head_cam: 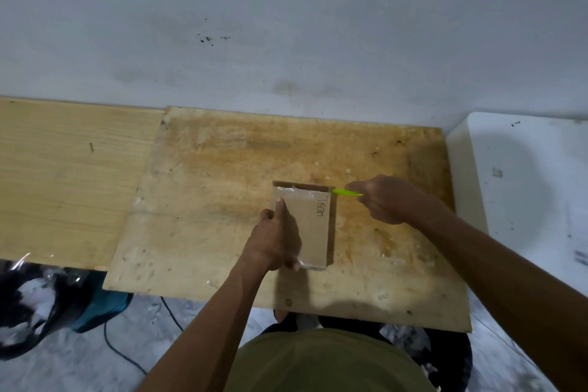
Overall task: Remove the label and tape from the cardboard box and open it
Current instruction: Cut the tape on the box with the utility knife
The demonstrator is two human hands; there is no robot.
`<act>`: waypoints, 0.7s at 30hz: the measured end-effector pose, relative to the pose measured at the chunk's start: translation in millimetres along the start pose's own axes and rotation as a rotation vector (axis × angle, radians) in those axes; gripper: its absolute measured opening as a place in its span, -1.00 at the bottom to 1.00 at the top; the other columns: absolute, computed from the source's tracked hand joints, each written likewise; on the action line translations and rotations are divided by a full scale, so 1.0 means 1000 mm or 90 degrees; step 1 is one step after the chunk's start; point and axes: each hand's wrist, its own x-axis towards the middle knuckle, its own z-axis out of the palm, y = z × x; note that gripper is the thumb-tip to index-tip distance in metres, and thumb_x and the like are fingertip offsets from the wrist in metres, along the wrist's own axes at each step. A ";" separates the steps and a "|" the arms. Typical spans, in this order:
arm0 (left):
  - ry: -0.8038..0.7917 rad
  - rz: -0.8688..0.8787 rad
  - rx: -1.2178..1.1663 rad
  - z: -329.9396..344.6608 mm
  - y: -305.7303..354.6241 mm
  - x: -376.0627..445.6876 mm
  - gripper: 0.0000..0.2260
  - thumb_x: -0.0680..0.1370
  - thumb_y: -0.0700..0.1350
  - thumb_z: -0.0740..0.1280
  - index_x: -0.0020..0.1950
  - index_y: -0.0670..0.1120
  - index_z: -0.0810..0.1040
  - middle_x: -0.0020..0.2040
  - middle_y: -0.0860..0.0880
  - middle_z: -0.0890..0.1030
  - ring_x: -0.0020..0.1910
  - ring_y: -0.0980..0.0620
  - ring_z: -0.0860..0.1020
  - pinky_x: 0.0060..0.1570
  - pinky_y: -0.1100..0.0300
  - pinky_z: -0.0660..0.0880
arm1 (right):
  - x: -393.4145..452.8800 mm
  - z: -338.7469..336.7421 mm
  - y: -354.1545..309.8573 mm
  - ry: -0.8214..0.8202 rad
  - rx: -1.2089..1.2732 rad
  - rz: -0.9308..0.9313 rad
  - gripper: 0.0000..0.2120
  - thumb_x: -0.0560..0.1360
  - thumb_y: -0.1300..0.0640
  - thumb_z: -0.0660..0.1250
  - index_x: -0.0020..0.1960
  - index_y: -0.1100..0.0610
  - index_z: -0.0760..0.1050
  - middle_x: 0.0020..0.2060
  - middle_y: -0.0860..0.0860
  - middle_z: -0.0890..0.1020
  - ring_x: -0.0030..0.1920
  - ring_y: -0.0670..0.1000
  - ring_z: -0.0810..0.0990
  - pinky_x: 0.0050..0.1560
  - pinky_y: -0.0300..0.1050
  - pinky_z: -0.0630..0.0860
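Note:
A small flat cardboard box point(313, 229) lies on the worn plywood board point(222, 200), with handwriting on its top and clear tape point(302, 193) across its far end. My left hand point(270, 242) presses down on the box's left side, index finger stretched toward the taped end. My right hand point(386, 199) is closed around a lime-green cutter point(346, 192), whose tip points left at the box's far right corner. I cannot tell whether the tip touches the box.
A lighter wooden panel point(63, 181) adjoins the board on the left. A white block point(521, 188) stands to the right. The grey wall point(286, 25) rises behind. Dark bags point(47, 305) and a cable point(121, 350) lie on the floor below.

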 end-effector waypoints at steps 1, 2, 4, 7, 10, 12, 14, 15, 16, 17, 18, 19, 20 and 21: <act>-0.003 -0.004 -0.001 0.000 0.001 0.000 0.32 0.17 -0.09 0.67 0.58 -0.04 -0.27 0.42 -0.21 0.21 0.30 -0.21 0.42 0.27 -0.04 0.45 | -0.002 0.001 0.002 0.001 0.024 0.017 -0.65 0.62 0.07 0.18 0.39 -0.06 0.38 0.00 0.16 0.62 -0.24 0.08 0.53 -0.18 -0.04 0.54; -0.004 -0.006 -0.001 -0.001 0.001 0.000 0.33 0.15 -0.08 0.68 0.57 -0.04 -0.27 0.41 -0.22 0.22 0.29 -0.22 0.43 0.26 -0.04 0.46 | -0.006 0.002 0.003 0.014 0.055 0.031 -0.68 0.61 0.07 0.21 0.36 -0.02 0.41 0.00 0.16 0.62 -0.21 0.10 0.54 -0.17 -0.06 0.50; -0.004 -0.004 -0.002 -0.001 0.001 0.000 0.34 0.13 -0.06 0.68 0.57 -0.05 -0.26 0.40 -0.23 0.23 0.29 -0.23 0.43 0.26 -0.05 0.46 | -0.015 0.012 0.007 0.095 0.136 0.051 -0.77 0.58 0.11 0.26 0.22 0.12 0.49 0.00 0.17 0.60 -0.07 0.16 0.55 -0.11 -0.10 0.38; -0.005 -0.005 -0.013 -0.003 0.003 -0.001 0.31 0.13 -0.08 0.68 0.57 -0.04 -0.22 0.42 -0.22 0.22 0.30 -0.24 0.42 0.25 -0.08 0.46 | -0.028 0.040 0.005 0.246 0.268 0.157 -0.88 0.54 0.16 0.32 0.01 0.21 0.54 -0.07 0.19 0.59 0.00 0.21 0.55 -0.13 -0.14 0.24; -0.011 0.008 0.004 -0.004 0.001 0.000 0.31 0.14 -0.04 0.67 0.55 -0.03 -0.26 0.44 -0.22 0.24 0.33 -0.24 0.39 0.26 -0.08 0.46 | -0.033 0.077 -0.010 0.326 0.437 0.370 -0.89 0.51 0.13 0.34 -0.06 0.17 0.56 -0.12 0.18 0.64 -0.04 0.20 0.59 -0.10 -0.04 0.42; -0.015 0.014 0.011 -0.004 0.000 0.000 0.29 0.19 -0.04 0.65 0.56 -0.05 -0.27 0.46 -0.24 0.18 0.35 -0.24 0.38 0.29 -0.08 0.44 | -0.034 0.095 -0.024 0.352 0.537 0.471 -0.91 0.49 0.13 0.37 -0.17 0.12 0.56 -0.20 0.12 0.64 -0.09 0.17 0.60 -0.16 -0.08 0.40; -0.013 0.015 0.004 -0.004 -0.001 0.001 0.26 0.21 -0.05 0.64 0.57 -0.04 -0.25 0.47 -0.23 0.15 0.36 -0.24 0.37 0.31 -0.08 0.42 | -0.032 0.110 -0.034 0.365 0.641 0.545 -0.85 0.48 0.12 0.41 -0.26 0.06 0.53 -0.30 0.03 0.60 -0.13 0.14 0.61 -0.19 -0.13 0.38; -0.015 0.013 -0.003 -0.004 -0.001 0.001 0.26 0.21 -0.06 0.64 0.58 -0.03 -0.25 0.47 -0.21 0.15 0.37 -0.23 0.37 0.30 -0.07 0.42 | -0.030 0.118 -0.037 0.365 0.678 0.570 -0.86 0.47 0.12 0.44 -0.25 0.05 0.53 -0.30 0.01 0.60 -0.12 0.14 0.62 -0.17 -0.13 0.41; -0.016 0.012 -0.006 -0.004 -0.001 0.001 0.26 0.21 -0.06 0.65 0.58 -0.03 -0.24 0.47 -0.20 0.15 0.37 -0.23 0.36 0.30 -0.06 0.42 | -0.028 0.125 -0.039 0.364 0.693 0.584 -0.88 0.45 0.11 0.46 -0.22 0.08 0.56 -0.27 0.04 0.63 -0.10 0.14 0.63 -0.13 -0.12 0.45; -0.018 0.011 -0.006 -0.005 -0.001 0.001 0.26 0.21 -0.06 0.65 0.58 -0.03 -0.24 0.47 -0.19 0.16 0.37 -0.22 0.36 0.30 -0.06 0.42 | -0.025 0.131 -0.040 0.358 0.681 0.592 -0.89 0.44 0.10 0.47 -0.19 0.12 0.60 -0.22 0.08 0.66 -0.09 0.16 0.64 -0.10 -0.09 0.48; -0.018 0.008 -0.011 -0.005 0.000 0.001 0.25 0.22 -0.05 0.65 0.58 -0.05 -0.22 0.47 -0.20 0.17 0.37 -0.23 0.36 0.30 -0.06 0.41 | -0.022 0.136 -0.040 0.355 0.661 0.595 -0.87 0.43 0.10 0.49 -0.16 0.16 0.63 -0.18 0.12 0.68 -0.08 0.17 0.65 -0.07 -0.07 0.50; -0.017 0.004 -0.021 -0.005 -0.001 0.002 0.22 0.24 -0.04 0.64 0.58 -0.06 -0.21 0.47 -0.20 0.18 0.37 -0.23 0.37 0.30 -0.06 0.41 | -0.021 0.139 -0.040 0.351 0.637 0.595 -0.85 0.43 0.10 0.49 -0.15 0.19 0.64 -0.16 0.15 0.69 -0.08 0.18 0.65 -0.07 -0.05 0.51; -0.014 0.003 -0.027 -0.006 -0.001 0.001 0.21 0.25 -0.04 0.64 0.58 -0.07 -0.20 0.47 -0.20 0.18 0.37 -0.22 0.36 0.31 -0.05 0.40 | -0.020 0.142 -0.040 0.349 0.612 0.590 -0.85 0.42 0.10 0.50 -0.15 0.20 0.65 -0.16 0.16 0.70 -0.09 0.18 0.65 -0.08 -0.04 0.52; -0.017 0.005 -0.020 -0.007 0.000 0.000 0.23 0.23 -0.05 0.64 0.58 -0.08 -0.22 0.47 -0.20 0.17 0.38 -0.22 0.36 0.32 -0.04 0.39 | -0.019 0.143 -0.040 0.348 0.588 0.584 -0.85 0.41 0.10 0.51 -0.17 0.20 0.65 -0.18 0.17 0.70 -0.10 0.19 0.65 -0.10 -0.03 0.52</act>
